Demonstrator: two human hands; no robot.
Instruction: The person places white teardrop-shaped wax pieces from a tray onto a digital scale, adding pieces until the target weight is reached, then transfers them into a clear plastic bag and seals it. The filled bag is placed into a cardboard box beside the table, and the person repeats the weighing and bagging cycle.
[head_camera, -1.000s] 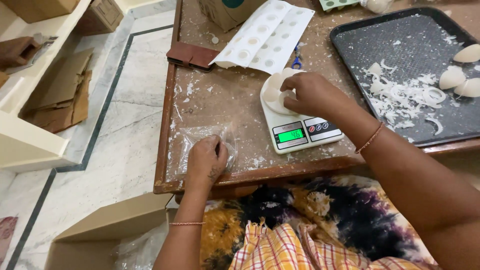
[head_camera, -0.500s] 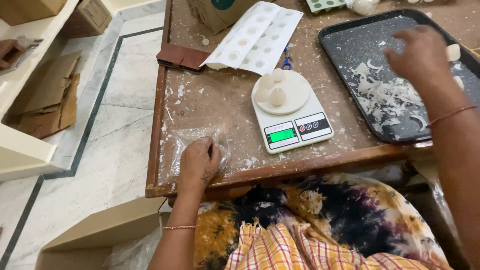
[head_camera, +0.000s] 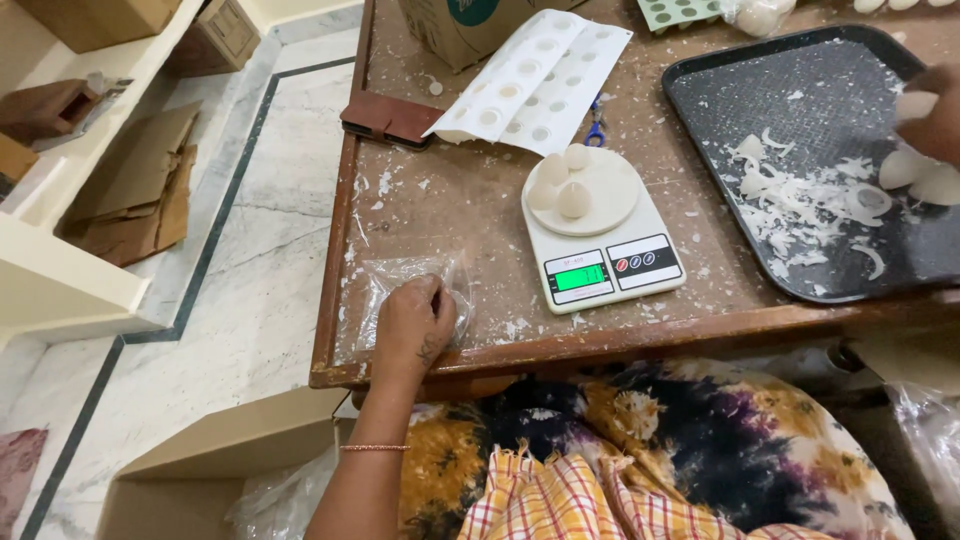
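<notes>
We are pressing our left hand (head_camera: 415, 325) down flat, fingers curled loosely, on a clear plastic bag (head_camera: 400, 290) lying near the front edge of the wooden table (head_camera: 460, 200). Our right hand (head_camera: 935, 115) is reaching over the black tray (head_camera: 800, 90), half cut off by the frame edge, its fingers pinching a small white ball (head_camera: 915, 104). Four more white balls (head_camera: 560, 185) are sitting on the kitchen scale (head_camera: 600, 235) between the hands. Pale shavings (head_camera: 800, 205) are littering the tray.
</notes>
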